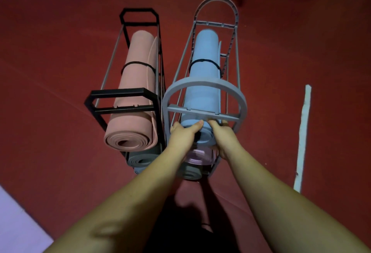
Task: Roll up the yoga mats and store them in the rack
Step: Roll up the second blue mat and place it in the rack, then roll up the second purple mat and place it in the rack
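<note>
Two racks stand side by side on the red floor (60,71) in the head view: a black rack (120,94) holding a rolled pink mat (136,92) on top, and a grey rack (204,86) with arched ends. The blue mat (204,67), rolled and bound by a black strap (203,61), lies along the top tier of the grey rack, its near end just under the front crossbar. Both hands are clamped on that near end: the left hand (183,135) curls around its left side with the thumb on top, and the right hand (222,134) wraps its right side, the two nearly touching over the roll. Other rolled mats sit on the lower tiers of each rack. A flat lilac mat (18,222) shows at the lower left corner.

The step in hand appears to be seating the blue mat fully in its tier. Done well, the push would run straight along the rack's length, with even pressure from both hands so the roll stays tight and centred between the side rods. Keeping the knuckles clear of the crossbar should avoid a pinch, and a gentle push should keep the light rack from sliding.
</note>
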The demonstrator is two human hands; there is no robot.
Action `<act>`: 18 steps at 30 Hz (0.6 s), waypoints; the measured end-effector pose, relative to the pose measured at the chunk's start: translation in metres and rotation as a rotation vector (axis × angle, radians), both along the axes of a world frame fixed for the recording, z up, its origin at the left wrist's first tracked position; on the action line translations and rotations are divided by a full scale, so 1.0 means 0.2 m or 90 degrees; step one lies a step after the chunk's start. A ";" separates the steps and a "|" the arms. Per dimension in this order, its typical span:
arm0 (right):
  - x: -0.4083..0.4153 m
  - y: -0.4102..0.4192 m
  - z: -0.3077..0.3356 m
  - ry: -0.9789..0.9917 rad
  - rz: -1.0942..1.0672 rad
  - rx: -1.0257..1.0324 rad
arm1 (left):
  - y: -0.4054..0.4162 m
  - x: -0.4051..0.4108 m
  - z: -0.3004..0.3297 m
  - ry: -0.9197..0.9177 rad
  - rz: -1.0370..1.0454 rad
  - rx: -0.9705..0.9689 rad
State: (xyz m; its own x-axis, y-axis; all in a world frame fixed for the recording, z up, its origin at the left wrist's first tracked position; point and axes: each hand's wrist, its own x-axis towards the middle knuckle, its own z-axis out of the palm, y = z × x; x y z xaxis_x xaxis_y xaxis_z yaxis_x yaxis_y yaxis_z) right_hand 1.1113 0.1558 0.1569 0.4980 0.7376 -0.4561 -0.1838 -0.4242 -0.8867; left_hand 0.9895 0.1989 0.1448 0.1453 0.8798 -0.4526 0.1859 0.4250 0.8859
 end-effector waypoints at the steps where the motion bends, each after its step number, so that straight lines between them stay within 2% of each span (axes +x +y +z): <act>1: -0.02 -0.02 0.00 -0.005 0.000 0.002 | -0.01 -0.02 0.00 0.016 -0.014 0.009; 5: 0.00 -0.08 -0.19 0.020 -0.044 -0.009 | -0.06 -0.11 0.04 0.043 -0.072 0.030; 10: -0.18 -0.36 -0.02 0.028 -0.144 -0.035 | -0.20 -0.41 0.09 0.055 -0.102 -0.007; 12: -0.27 -0.43 0.02 -0.020 -0.167 -0.031 | -0.29 -0.60 0.12 0.040 -0.099 -0.027; 14: -0.41 -0.44 0.13 -0.065 -0.075 -0.026 | -0.37 -0.78 0.16 0.053 -0.108 -0.023; 18: -0.99 -0.51 0.33 -0.062 0.355 -0.065 | -0.61 -1.36 0.30 0.108 -0.108 -0.036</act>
